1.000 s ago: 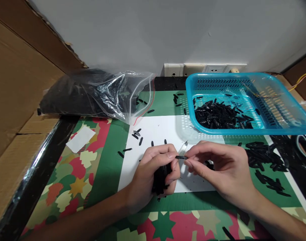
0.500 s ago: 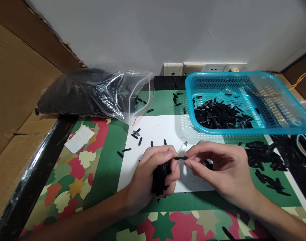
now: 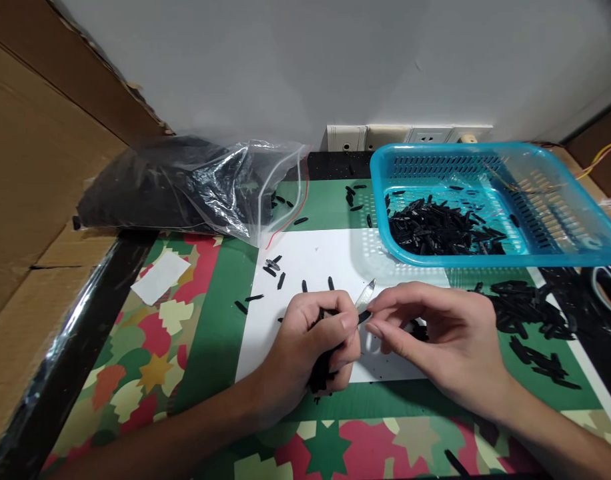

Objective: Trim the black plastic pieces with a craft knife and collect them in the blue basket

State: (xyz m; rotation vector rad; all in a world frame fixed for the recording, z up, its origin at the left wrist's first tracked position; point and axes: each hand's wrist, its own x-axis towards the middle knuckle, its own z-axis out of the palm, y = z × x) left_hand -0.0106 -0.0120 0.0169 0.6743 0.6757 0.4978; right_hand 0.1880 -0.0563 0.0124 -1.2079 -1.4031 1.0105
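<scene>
My left hand (image 3: pixel 315 347) is closed around a bunch of slim black plastic pieces (image 3: pixel 321 373), whose lower ends stick out beneath the palm. From between its thumb and forefinger one black piece (image 3: pixel 364 317) pokes out to the right. My right hand (image 3: pixel 435 333) has thumb and forefinger in a pinch at the outer end of that piece; its other fingers are curled. Just behind the fingertips a pale, pointed tool (image 3: pixel 366 295) lies on the white sheet (image 3: pixel 325 257), its lower part hidden. A few black pieces (image 3: pixel 418 329) are partly hidden behind my right hand.
A blue basket (image 3: pixel 505 260) with many black pieces stands at the back right. Two piles of pieces (image 3: pixel 528 307) lie right of my hand. A clear zip bag (image 3: pixel 185 187) full of black material sits back left. Loose pieces (image 3: pixel 270 267) and a paper scrap (image 3: pixel 160 277) lie leftward.
My left thumb has moved down and right over the single piece. That piece now shows shorter and tilted, its outer end up. My right hand has barely moved.
</scene>
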